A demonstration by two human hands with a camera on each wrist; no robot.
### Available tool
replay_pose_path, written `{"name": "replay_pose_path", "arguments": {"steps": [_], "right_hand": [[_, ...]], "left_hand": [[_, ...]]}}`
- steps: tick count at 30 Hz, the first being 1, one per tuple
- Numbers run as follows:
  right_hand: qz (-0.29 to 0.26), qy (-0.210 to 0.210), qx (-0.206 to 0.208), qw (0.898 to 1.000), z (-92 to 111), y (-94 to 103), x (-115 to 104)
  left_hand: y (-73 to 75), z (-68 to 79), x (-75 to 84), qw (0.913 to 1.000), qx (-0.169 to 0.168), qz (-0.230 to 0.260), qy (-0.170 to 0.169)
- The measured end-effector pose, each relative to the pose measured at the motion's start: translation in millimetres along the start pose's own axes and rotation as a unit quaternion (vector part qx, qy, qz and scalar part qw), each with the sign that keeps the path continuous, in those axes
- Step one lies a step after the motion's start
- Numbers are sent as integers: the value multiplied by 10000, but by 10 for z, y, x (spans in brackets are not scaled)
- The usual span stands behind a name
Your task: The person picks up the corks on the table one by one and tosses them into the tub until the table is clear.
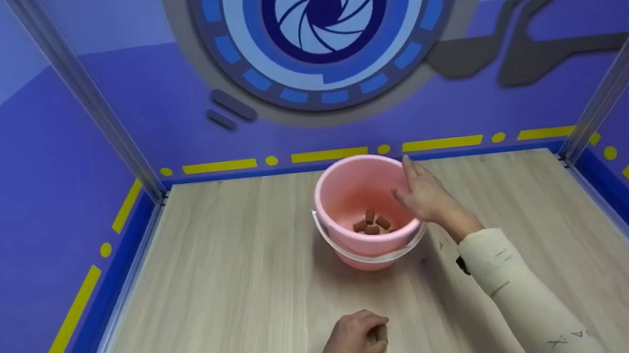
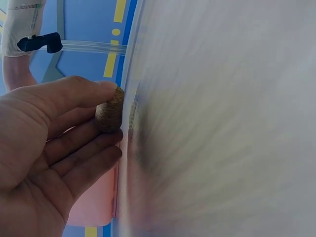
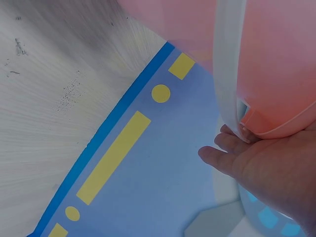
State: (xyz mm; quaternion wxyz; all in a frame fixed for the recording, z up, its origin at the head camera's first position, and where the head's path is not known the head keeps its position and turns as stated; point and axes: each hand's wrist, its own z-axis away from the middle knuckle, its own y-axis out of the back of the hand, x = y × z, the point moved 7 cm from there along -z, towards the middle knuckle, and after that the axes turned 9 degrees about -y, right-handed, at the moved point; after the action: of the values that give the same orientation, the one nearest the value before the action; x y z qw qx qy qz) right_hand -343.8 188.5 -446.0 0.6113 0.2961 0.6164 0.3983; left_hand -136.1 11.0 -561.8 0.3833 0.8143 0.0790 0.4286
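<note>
My left hand [image 1: 350,339] is low over the near part of the table, in front of the bucket. It pinches a brown cork [image 2: 109,112] between thumb and fingers, seen end-on in the head view. The pink bucket [image 1: 366,248] stands upright, with several brown corks [image 1: 371,230] lying on its bottom. My right hand [image 1: 426,197] holds the bucket's right rim, thumb on the inner side and the other fingers outside. In the right wrist view those fingers are close to the white handle [image 3: 227,64], near where it joins the rim.
The bucket's white handle hangs down across its front. Pale wood-grain table [image 1: 232,279] extends around the bucket. Blue panels [image 1: 263,129] with yellow marks enclose the back and both sides, with metal posts [image 1: 89,95] at the corners.
</note>
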Motion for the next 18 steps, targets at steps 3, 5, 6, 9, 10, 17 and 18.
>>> {"name": "replay_pose_path", "arguments": {"steps": [3,5,6,9,10,17,18], "right_hand": [[-5,-1,-7,10000,11,2,0],[-5,11,-3,10000,13,3,0],[1,11,-5,10000,13,2,-2],[-13,14,-8,10000,13,3,-5],[-12,9,-18,10000,13,3,-5],[21,56,8,10000,2,6,-19],[27,57,14,10000,2,5,-19]], "left_hand": [[46,-3,-14,9999,27,47,102],[84,-7,-20,9999,82,40,113],[105,-11,-18,9999,124,25,91],[162,-23,-6,9996,281,-51,16],[179,-28,0,9994,338,-69,-6],[284,-53,24,9977,664,-74,-108],[297,-57,29,9973,711,-107,-140]]}}
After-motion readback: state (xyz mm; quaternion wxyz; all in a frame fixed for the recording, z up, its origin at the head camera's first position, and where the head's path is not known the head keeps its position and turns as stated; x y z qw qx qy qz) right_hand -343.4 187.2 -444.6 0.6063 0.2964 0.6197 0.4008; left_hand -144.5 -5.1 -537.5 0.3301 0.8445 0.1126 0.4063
